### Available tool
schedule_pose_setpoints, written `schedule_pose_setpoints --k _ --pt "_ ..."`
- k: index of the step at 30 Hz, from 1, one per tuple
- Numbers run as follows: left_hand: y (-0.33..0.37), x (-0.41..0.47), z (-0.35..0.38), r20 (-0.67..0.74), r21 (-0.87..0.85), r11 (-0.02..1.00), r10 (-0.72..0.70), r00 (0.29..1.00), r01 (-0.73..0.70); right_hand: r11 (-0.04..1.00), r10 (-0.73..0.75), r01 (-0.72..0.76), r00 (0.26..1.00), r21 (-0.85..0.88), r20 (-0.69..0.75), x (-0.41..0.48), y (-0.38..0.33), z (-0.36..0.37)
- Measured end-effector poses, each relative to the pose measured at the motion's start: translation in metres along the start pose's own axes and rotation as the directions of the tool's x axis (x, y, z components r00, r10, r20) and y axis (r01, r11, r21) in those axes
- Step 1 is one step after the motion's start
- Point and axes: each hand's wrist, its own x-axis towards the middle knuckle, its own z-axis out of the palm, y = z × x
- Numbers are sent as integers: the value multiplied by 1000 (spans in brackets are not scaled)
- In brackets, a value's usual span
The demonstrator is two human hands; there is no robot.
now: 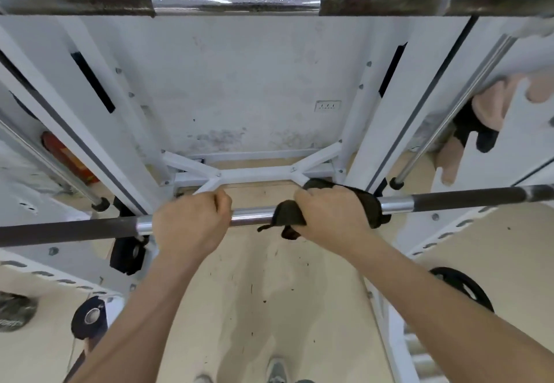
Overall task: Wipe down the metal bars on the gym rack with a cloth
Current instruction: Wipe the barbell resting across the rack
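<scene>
A metal barbell [251,216] runs across the white gym rack [75,131] at waist height, shiny in the middle and dark at both knurled ends. My left hand [192,223] grips the bare bar just left of centre. My right hand [332,215] grips a dark cloth [368,203] wrapped round the bar, with cloth ends hanging below the bar on its left side. A second bar [233,5], rusty with a chrome middle, lies across the rack higher up.
White uprights stand left and right, each with a chrome guide rod [449,113]. A white cross brace [254,171] sits on the tan floor by the stained wall. A black weight plate [467,289] lies at the right. Another person's hand [485,113] shows behind the right upright.
</scene>
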Motion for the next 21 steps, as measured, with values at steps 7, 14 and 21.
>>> schedule_pose_setpoints --k 7,14,21 --pt "36 -2 -9 -13 -75 993 88 996 -89 977 78 -190 750 101 657 13 56 -31" --pt "112 -18 14 -121 -57 913 395 911 -404 998 -54 45 937 35 345 3 37 -22" --pt "110 -18 12 -49 -56 915 396 917 -399 961 265 -260 962 -91 57 -66 142 -9"
